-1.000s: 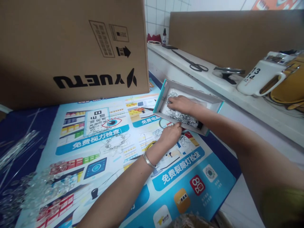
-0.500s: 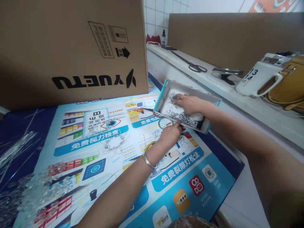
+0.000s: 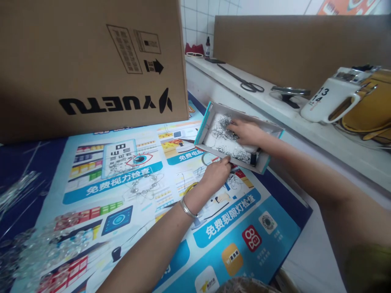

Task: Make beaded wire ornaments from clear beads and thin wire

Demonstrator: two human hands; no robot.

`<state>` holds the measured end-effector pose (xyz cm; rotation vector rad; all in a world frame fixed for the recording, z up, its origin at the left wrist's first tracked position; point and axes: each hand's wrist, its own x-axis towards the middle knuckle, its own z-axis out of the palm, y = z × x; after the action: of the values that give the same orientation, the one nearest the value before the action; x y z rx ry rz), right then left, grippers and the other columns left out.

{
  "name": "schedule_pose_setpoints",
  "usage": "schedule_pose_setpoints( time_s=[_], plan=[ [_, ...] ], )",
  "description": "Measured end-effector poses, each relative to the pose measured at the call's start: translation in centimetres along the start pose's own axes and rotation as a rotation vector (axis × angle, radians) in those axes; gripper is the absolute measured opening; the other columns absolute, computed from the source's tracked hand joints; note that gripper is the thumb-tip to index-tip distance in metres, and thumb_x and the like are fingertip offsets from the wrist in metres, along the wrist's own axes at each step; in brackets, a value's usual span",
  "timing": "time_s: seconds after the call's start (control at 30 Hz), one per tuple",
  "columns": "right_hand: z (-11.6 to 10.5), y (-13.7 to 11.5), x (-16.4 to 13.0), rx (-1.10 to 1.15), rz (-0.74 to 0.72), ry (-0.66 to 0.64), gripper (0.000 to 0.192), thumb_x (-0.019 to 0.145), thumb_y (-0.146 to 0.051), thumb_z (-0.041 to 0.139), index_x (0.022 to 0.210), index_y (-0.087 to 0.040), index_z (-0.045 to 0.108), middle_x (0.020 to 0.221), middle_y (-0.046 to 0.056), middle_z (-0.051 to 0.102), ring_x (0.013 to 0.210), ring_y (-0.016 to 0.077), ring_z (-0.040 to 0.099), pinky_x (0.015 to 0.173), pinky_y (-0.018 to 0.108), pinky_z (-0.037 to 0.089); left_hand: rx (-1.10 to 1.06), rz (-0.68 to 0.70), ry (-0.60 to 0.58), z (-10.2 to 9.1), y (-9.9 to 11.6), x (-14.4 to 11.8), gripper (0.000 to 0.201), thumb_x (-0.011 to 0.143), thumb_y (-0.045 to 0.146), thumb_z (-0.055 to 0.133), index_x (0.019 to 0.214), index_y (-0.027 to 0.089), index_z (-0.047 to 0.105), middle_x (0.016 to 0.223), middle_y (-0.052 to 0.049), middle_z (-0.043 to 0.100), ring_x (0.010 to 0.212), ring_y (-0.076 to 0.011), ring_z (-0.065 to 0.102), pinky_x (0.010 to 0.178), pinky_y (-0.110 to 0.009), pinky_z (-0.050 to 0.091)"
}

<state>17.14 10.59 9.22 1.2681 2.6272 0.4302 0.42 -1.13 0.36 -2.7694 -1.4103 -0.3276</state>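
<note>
A shallow open box [image 3: 203,123] with turquoise outer edges sits tilted at the table's right side. My left hand [image 3: 216,174], a silver bangle on its wrist, grips the near wall of this box with the thumb over the rim. Inside the box, my right hand [image 3: 246,133] has its fingers bent and drawn together at a tangle of thin dark wire-like strands [image 3: 221,127]. What lies between those fingertips is hidden. More strands are spread along the box's near side, beside a small black piece [image 3: 253,158].
A big cardboard carton [image 3: 128,53] stands at the left back. Clear beads [image 3: 45,252] are heaped at left front, and a ring of beads [image 3: 145,188] lies mid-table. On the white ledge are scissors [image 3: 252,86] and a white mug [image 3: 328,99].
My right hand has drawn slightly back right inside the box, uncovering more of the strands on the left. The left hand keeps its place on the wall. The view has shifted a little.
</note>
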Motion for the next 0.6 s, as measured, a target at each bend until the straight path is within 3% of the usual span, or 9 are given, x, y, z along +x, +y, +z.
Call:
schedule_pose_setpoints(
  time_s=[0.13, 0.3, 0.37, 0.47, 0.6],
  plan=[
    [-0.2, 0.3, 0.1, -0.054, 0.013, 0.119, 0.053, 0.077, -0.019, 0.049, 0.128, -0.024, 0.035, 0.122, 0.01, 0.044, 0.105, 0.0265, 0.042, 0.072, 0.03, 0.036, -0.012, -0.007, -0.018, -0.1, 0.0, -0.1, 0.022, 0.086, 0.011, 0.035, 0.091, 0.014, 0.057, 0.125, -0.01, 0.046, 0.085, -0.0164, 0.059, 0.071, -0.027, 0.049],
    [0.6, -0.2, -0.2, -0.154, 0.064, 0.205, 0.052, 0.085, -0.013, 0.034, 0.135, -0.025, 0.023, 0.138, 0.012, 0.027, 0.109, 0.0284, 0.036, 0.07, 0.033, 0.035, -0.011, 0.014, -0.022, -0.3, 0.1, -0.2, 0.024, 0.086, 0.01, 0.034, 0.092, 0.013, 0.057, 0.127, -0.01, 0.044, 0.086, -0.0166, 0.059, 0.072, -0.029, 0.049],
    [0.6, -0.4, -0.2, -0.206, 0.032, 0.251, 0.047, 0.086, -0.012, 0.03, 0.132, -0.021, 0.028, 0.138, 0.013, 0.026, 0.108, 0.0287, 0.036, 0.073, 0.035, 0.033, -0.006, 0.03, -0.016, -0.3, 0.2, -0.2, 0.025, 0.085, 0.009, 0.035, 0.093, 0.013, 0.057, 0.129, -0.01, 0.043, 0.088, -0.0174, 0.058, 0.073, -0.029, 0.049],
    [0.3, -0.8, 0.0, -0.297, -0.028, 0.292, 0.036, 0.088, -0.012, 0.026, 0.119, -0.015, 0.043, 0.121, 0.016, 0.043, 0.1, 0.0279, 0.039, 0.075, 0.039, 0.029, 0.013, 0.049, 0.013, -0.1, 0.3, -0.2, 0.025, 0.086, 0.01, 0.034, 0.094, 0.013, 0.057, 0.13, -0.01, 0.042, 0.087, -0.0185, 0.059, 0.071, -0.03, 0.049],
    [-0.6, -1.2, 0.6, -0.313, 0.099, 0.328, 0.035, 0.089, -0.014, 0.022, 0.101, -0.01, 0.054, 0.093, 0.017, 0.054, 0.087, 0.0268, 0.044, 0.068, 0.037, 0.029, 0.0, 0.049, 0.024, -0.1, 0.3, -0.1, 0.023, 0.086, 0.01, 0.036, 0.096, 0.013, 0.056, 0.13, -0.011, 0.042, 0.087, -0.0178, 0.059, 0.072, -0.03, 0.049]
  ],
)
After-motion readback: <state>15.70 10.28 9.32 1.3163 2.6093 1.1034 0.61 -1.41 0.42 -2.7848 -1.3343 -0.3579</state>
